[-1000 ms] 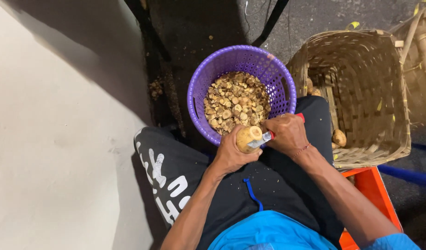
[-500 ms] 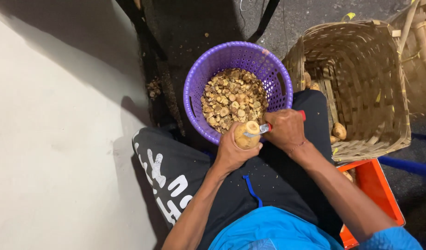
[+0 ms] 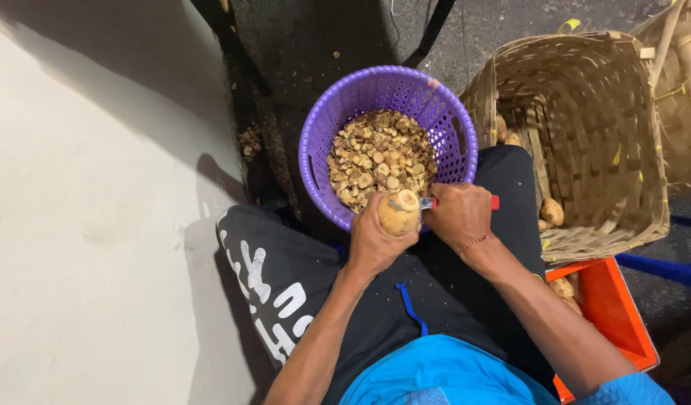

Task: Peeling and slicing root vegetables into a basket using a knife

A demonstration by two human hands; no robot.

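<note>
Left hand (image 3: 372, 244) wrapped tight around a tan root (image 3: 399, 213), cut end up, right over the near rim of the purple basket (image 3: 312, 142). Right hand (image 3: 458, 216) closed on a red-handled knife (image 3: 493, 202), blade touching the root's top edge. Basket at 12 o'clock from the hands, half full of chopped pieces (image 3: 379, 161) (brownish little discs). Woven basket (image 3: 585, 135) off at 2 o'clock, a few whole roots inside. Orange crate (image 3: 612, 307) at 4 o'clock by the knee.
</note>
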